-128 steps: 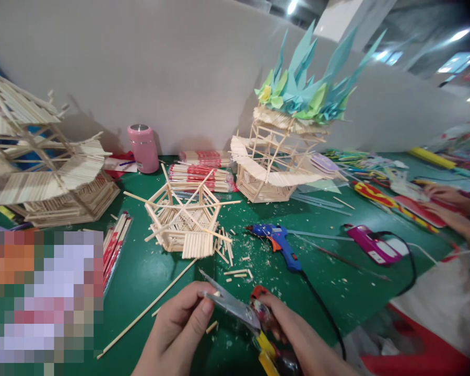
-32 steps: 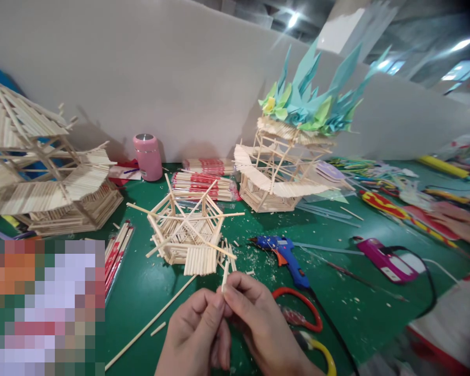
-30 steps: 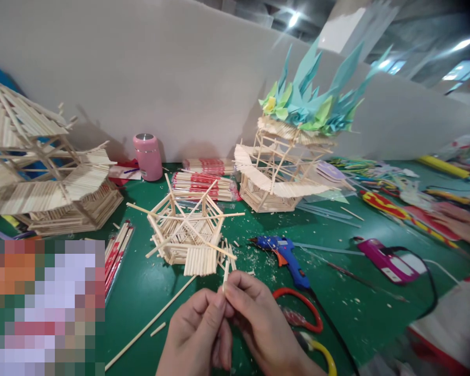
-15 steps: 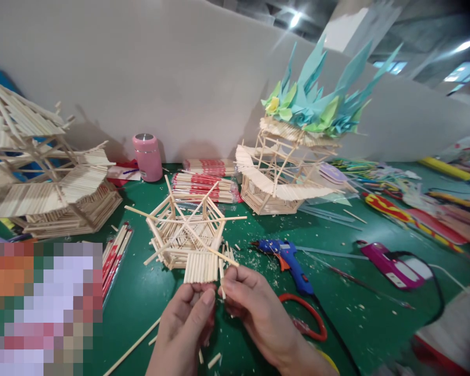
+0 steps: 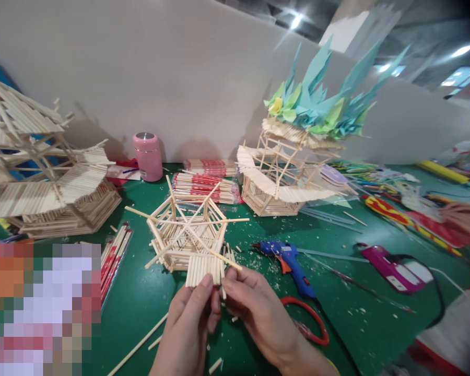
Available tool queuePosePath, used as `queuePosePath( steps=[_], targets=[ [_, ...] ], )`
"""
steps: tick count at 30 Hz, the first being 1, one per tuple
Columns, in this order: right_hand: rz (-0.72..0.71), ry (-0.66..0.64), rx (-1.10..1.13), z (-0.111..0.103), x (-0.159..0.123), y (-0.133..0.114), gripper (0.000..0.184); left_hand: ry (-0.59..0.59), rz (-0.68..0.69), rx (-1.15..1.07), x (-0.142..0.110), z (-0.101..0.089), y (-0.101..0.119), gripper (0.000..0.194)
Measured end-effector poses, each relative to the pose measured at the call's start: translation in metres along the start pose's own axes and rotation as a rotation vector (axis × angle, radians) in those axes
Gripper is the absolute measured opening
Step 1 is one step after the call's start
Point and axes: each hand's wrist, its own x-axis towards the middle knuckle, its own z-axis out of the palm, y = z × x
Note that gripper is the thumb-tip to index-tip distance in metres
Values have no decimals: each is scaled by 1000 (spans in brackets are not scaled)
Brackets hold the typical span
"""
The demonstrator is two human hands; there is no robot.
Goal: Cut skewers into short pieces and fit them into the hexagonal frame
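Wooden frame (image 5: pixel 188 226) ahead of both hands (image 5: pixel 188 324) (image 5: pixel 258 313)

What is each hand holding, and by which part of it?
The left hand holds the stick panel by its near edge, thumb on top; the right hand pinches a short stick toward its near end.

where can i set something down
Bare green tabletop lies between the red-labelled stick packet and hexagonal wooden-stick frame; another, crumb-flecked, right of the black cord on the blue glue gun. Crowded: around the right hand, with offcuts and red-handled scissors.
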Motion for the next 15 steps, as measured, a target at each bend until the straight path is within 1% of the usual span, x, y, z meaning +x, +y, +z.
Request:
queuePosePath(
  steps=[9,15],
  targets=[
    [3,25,-8,0,-1,-1,32,57,-9,-43,0,0,1,32],
    [24,10,16,-1,0,0,33,70,-23,-49,1,2,2,31]
  ],
)
